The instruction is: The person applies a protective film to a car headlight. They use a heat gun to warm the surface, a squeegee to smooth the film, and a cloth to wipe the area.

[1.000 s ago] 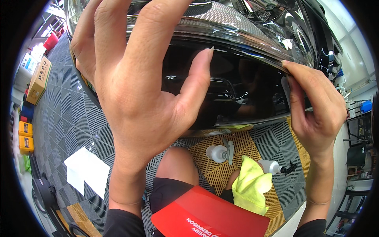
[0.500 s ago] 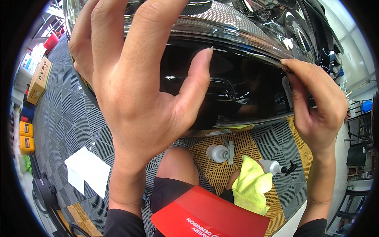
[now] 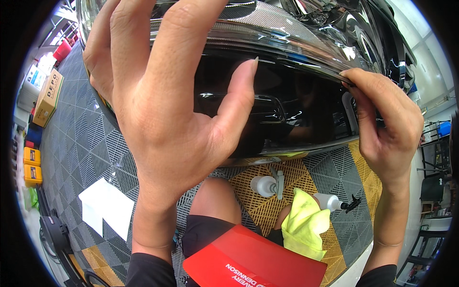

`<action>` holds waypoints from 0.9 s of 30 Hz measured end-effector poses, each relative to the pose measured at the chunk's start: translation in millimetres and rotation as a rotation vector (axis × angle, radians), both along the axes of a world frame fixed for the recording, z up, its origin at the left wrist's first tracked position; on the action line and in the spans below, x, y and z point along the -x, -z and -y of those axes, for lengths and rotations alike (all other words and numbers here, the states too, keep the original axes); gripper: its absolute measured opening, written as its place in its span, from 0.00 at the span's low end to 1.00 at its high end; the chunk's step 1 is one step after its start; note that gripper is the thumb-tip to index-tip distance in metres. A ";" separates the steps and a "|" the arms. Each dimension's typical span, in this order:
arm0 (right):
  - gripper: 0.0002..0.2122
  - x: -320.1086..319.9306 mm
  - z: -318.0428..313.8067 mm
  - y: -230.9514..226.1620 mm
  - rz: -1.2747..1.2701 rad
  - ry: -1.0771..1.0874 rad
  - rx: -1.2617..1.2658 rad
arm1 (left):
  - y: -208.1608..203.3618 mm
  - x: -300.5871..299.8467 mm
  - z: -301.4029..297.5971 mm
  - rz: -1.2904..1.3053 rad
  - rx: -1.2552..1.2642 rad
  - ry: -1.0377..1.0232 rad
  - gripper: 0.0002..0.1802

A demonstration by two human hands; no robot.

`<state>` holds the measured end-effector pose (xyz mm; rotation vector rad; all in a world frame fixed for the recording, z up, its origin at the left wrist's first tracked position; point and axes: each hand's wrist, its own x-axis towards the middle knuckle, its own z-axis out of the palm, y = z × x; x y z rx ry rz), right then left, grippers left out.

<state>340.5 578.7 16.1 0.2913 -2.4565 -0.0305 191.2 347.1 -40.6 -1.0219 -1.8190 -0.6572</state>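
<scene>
A clear car headlight (image 3: 282,26) lies across the top of the view, above a glossy black body panel (image 3: 306,107). My left hand (image 3: 162,110) is spread wide in front of them, fingers stretched upward over the headlight and thumb apart over the black panel. It holds nothing; its upper fingertips run out of view. At the right end of the seam between headlight and panel, my right hand (image 3: 389,119) pinches with thumb and forefinger. A thin dark edge shows at the pinch, too small to name.
Below the panel, a spray bottle (image 3: 263,185) stands near a second bottle (image 3: 330,202) lying beside a yellow-green cloth (image 3: 306,222). A red sheet-like piece (image 3: 253,258) lies over my lap. White paper (image 3: 106,208) rests on the grid floor; a cardboard box (image 3: 49,98) stands left.
My right hand has shifted very slightly to the right and down, its fingertips still pinched at the seam. My left hand keeps its place.
</scene>
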 end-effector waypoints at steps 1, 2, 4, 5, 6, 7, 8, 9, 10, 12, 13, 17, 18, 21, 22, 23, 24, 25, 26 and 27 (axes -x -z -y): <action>0.14 -0.2 0.1 0.6 -0.002 0.001 0.003 | 0.2 -0.4 0.6 0.000 -0.001 0.000 0.20; 0.15 -0.1 0.2 0.4 -0.003 -0.002 -0.001 | 0.0 -0.4 0.4 0.003 0.001 -0.001 0.20; 0.15 -0.2 0.1 0.0 -0.002 -0.011 -0.012 | -0.6 -0.4 0.3 0.001 -0.001 -0.002 0.20; 0.15 -0.1 0.1 0.0 -0.002 -0.014 -0.018 | -1.1 -1.0 -0.2 0.002 -0.002 0.000 0.20; 0.16 0.2 0.0 -0.1 -0.002 -0.017 -0.023 | -1.1 -0.7 0.1 0.000 -0.004 -0.004 0.20; 0.16 0.0 0.6 0.4 -0.003 -0.015 -0.027 | -1.3 -0.9 -0.3 0.002 -0.002 -0.003 0.20; 0.16 0.1 0.9 0.8 -0.005 -0.014 -0.030 | -2.4 -1.2 0.0 0.000 -0.002 -0.005 0.20; 0.16 0.5 1.1 1.1 -0.007 -0.015 -0.032 | -1.9 -0.9 0.1 0.003 -0.001 -0.007 0.20; 0.16 0.3 1.2 0.9 -0.009 -0.013 -0.037 | -2.1 -1.5 -0.6 0.001 -0.005 -0.005 0.20; 0.16 -0.5 1.5 0.3 -0.012 -0.006 -0.041 | -2.4 -1.3 -1.6 0.002 -0.009 0.001 0.21; 0.16 -0.5 1.5 1.2 -0.014 -0.005 -0.038 | -2.6 -1.7 -1.7 0.002 -0.007 0.000 0.21; 0.16 0.4 0.7 2.6 -0.016 -0.008 -0.037 | -3.1 -1.8 -2.1 0.001 -0.009 -0.003 0.21; 0.15 0.7 0.5 2.5 -0.016 -0.011 -0.039 | -3.8 -1.4 -1.6 0.001 -0.012 -0.002 0.21; 0.15 1.5 0.7 2.8 -0.021 -0.019 -0.045 | -4.5 -0.8 -1.5 0.003 -0.012 -0.002 0.21; 0.15 0.7 0.5 3.3 -0.024 -0.015 -0.044 | -5.0 -0.7 -2.1 0.005 -0.015 0.001 0.21; 0.14 -0.3 0.5 3.9 -0.028 -0.014 -0.041 | -5.5 -0.3 -2.7 0.006 -0.017 0.003 0.21; 0.14 -1.4 0.6 4.4 -0.032 -0.012 -0.038 | -6.2 -0.2 -2.9 0.006 -0.020 0.007 0.21; 0.14 -1.9 1.0 6.0 -0.038 -0.017 -0.029 | -6.7 -0.6 -2.1 0.008 -0.018 0.005 0.21; 0.13 -3.0 1.7 7.2 -0.042 -0.020 -0.021 | -7.7 -1.3 -0.9 0.005 -0.018 0.005 0.21; 0.13 -4.2 2.4 8.5 -0.046 -0.024 -0.012 | -8.6 -1.6 -0.4 0.007 -0.016 0.003 0.21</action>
